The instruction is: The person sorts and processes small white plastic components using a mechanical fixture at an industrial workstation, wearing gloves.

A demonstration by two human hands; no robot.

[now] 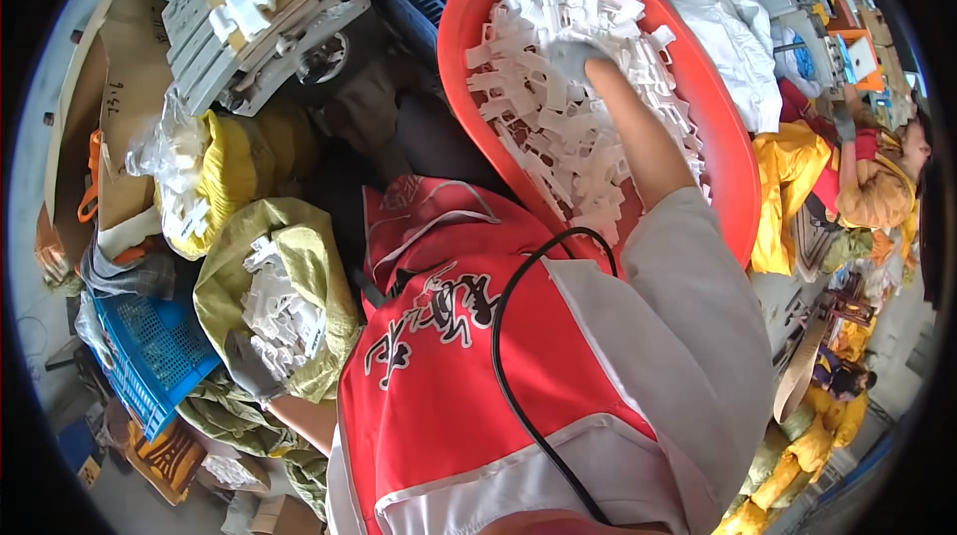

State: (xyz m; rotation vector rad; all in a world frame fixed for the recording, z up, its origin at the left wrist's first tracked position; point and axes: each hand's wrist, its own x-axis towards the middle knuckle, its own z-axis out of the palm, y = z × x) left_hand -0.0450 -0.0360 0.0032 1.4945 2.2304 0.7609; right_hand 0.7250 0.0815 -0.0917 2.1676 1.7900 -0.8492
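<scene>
Atop orange basin (738, 186) | gloved right hand (576, 58) | angular white plastic parts (558, 126)

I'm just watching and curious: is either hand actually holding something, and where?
Cannot be told for certain. The gloved right hand is dug into white plastic pieces in the orange tub; the left hand grips the yellow-green sack's rim.

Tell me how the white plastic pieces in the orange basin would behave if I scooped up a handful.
The white pieces look stiff and light. Their branching shapes probably snag together, so clumps may lift. Heaped loosely in the basin, they'd likely slide around the right hand.
</scene>
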